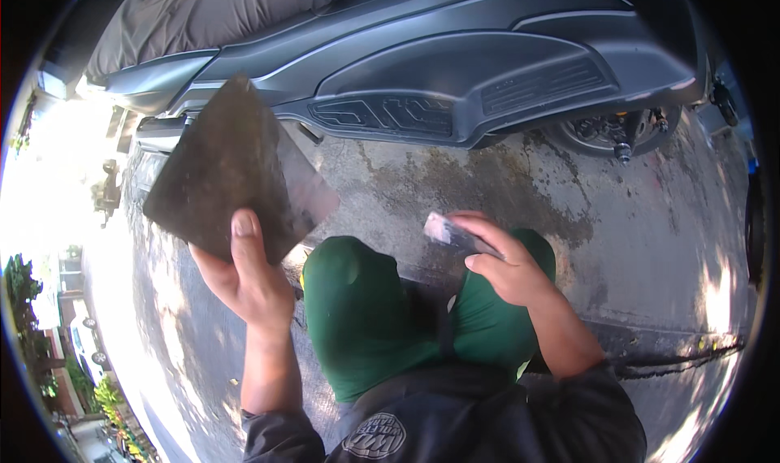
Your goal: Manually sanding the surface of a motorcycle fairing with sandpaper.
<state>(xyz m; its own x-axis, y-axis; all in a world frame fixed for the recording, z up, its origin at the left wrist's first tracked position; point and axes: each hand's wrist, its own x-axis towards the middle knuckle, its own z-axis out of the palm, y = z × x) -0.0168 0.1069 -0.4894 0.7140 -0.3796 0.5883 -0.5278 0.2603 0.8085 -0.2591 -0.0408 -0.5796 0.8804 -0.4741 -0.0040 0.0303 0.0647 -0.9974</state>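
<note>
My left hand [256,280] is closed on a flat, dark brown square panel [219,162], raised and tilted with one corner up. Its thumb presses on the panel's face, while the other fingers go behind and are hidden. Toward its right edge the panel looks paler and shinier. Above my right knee, my right hand [520,272] grips a small block-like piece [443,231] with a pale front end and a dark body. What kind of thing it is I cannot make out. A gap separates the two held things.
A dark grey scooter [390,65] stands across the far side, with a ribbed footboard [382,114] and a wheel [597,134] at right. Dark cloth [211,16] covers its seat. Stains mark the concrete floor [487,170]. My bent knees [349,300] lie between my arms.
</note>
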